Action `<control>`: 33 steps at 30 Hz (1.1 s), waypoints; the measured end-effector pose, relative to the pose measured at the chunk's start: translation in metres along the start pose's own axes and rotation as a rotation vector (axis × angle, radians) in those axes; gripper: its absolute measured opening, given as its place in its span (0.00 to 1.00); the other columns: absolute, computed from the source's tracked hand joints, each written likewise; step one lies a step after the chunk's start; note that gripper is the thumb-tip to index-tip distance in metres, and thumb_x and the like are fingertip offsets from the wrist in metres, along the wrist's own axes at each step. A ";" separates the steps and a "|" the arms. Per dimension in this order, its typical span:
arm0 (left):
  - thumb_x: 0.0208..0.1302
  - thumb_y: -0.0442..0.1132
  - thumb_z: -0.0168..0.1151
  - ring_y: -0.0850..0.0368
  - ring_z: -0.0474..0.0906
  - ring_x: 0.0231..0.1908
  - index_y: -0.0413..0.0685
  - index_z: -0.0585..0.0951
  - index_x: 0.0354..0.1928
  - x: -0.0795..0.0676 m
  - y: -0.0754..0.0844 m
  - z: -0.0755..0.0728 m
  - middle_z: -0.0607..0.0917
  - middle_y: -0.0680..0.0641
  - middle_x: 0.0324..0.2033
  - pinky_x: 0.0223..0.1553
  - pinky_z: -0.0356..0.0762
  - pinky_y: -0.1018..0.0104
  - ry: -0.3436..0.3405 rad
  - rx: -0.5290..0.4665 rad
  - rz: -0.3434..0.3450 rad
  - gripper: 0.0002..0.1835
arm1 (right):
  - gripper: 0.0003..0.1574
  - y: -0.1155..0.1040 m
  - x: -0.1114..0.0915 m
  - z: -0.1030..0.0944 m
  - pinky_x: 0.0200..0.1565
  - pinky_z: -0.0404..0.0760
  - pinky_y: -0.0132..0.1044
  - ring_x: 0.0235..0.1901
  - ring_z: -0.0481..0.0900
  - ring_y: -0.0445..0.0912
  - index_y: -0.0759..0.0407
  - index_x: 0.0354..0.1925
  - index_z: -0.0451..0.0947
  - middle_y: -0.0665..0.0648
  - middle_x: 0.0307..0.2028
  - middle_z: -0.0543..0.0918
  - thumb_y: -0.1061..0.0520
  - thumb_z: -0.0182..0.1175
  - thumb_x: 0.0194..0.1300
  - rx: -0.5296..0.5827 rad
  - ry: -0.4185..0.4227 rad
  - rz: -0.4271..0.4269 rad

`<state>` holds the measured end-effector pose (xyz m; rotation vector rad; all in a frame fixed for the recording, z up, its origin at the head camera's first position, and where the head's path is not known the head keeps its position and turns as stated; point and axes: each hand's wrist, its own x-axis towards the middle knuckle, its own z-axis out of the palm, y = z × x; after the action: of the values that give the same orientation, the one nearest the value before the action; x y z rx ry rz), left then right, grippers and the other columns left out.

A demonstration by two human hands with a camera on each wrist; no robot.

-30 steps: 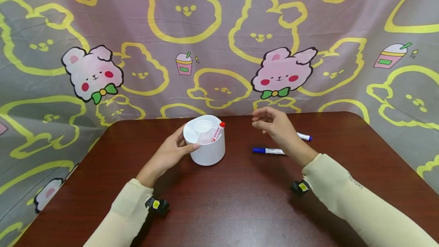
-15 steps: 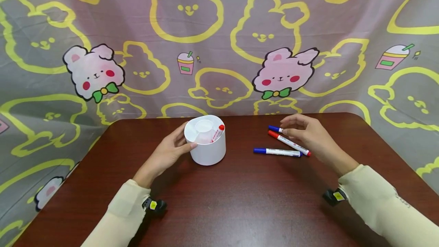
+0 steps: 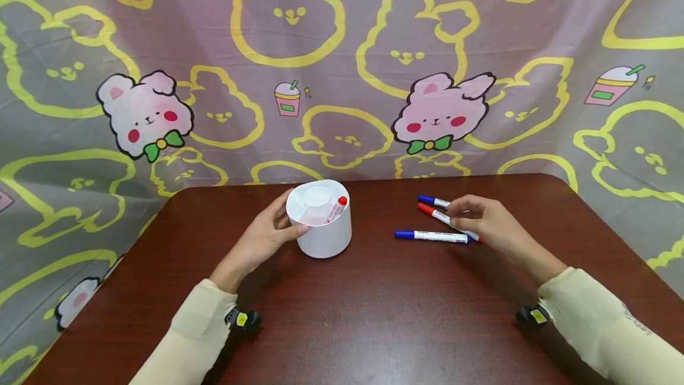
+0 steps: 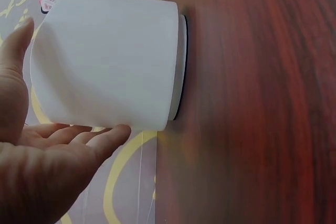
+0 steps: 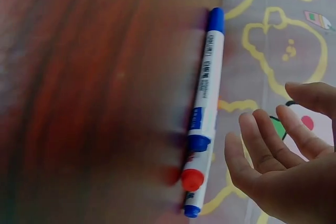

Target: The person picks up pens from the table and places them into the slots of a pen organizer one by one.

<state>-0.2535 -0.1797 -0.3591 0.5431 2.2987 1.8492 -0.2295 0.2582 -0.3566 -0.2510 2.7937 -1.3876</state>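
A white cylindrical pen holder [image 3: 323, 242] with a slanted rim stands on the table. My left hand [image 3: 262, 241] holds its left side, thumb at the front near the rim and fingers behind. Inside the holder leans a red-capped marker [image 3: 337, 210]. To the right, my right hand [image 3: 494, 223] hovers over several whiteboard markers, thumb and fingers apart. The red marker [image 3: 435, 212] lies slantwise, partly hidden by the fingertips. Behind it lies a blue marker [image 3: 429, 200]; a second blue marker [image 3: 434, 236] lies in front. The right wrist view shows the hand [image 5: 283, 169] beside the markers, holding nothing.
The dark reddish-brown wooden table [image 3: 342, 314] carries the holder and markers. A curtain [image 3: 342, 123] printed with cartoon bears and drink cups hangs right behind its far edge. Each wrist wears a strapped black camera, such as the left wrist camera [image 3: 243, 319].
My right hand has moved rightward from near the holder to over the markers, then a little nearer to me. The red-capped marker in the holder has shifted slightly left. My left hand stays put.
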 end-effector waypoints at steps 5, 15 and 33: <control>0.69 0.27 0.66 0.40 0.65 0.75 0.43 0.48 0.84 0.003 0.000 0.003 0.63 0.38 0.79 0.59 0.76 0.78 0.012 -0.003 0.001 0.50 | 0.19 0.006 0.000 0.003 0.43 0.79 0.32 0.53 0.79 0.54 0.64 0.57 0.81 0.66 0.56 0.85 0.59 0.67 0.70 -0.007 -0.023 -0.001; 0.71 0.30 0.66 0.41 0.64 0.76 0.45 0.49 0.84 0.003 0.002 0.003 0.62 0.39 0.80 0.60 0.75 0.77 0.027 0.034 -0.027 0.48 | 0.19 0.011 0.002 0.011 0.41 0.79 0.32 0.50 0.82 0.52 0.68 0.54 0.82 0.67 0.53 0.86 0.62 0.69 0.67 0.028 -0.062 0.011; 0.72 0.33 0.67 0.41 0.62 0.78 0.45 0.50 0.84 0.003 0.001 0.004 0.61 0.40 0.80 0.73 0.69 0.56 0.023 0.060 -0.032 0.47 | 0.16 0.013 0.000 0.026 0.32 0.80 0.31 0.35 0.80 0.44 0.75 0.47 0.80 0.65 0.38 0.87 0.73 0.67 0.59 0.021 -0.100 -0.011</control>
<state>-0.2553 -0.1749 -0.3589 0.4927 2.3700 1.7867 -0.2291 0.2455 -0.3829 -0.3260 2.6999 -1.3654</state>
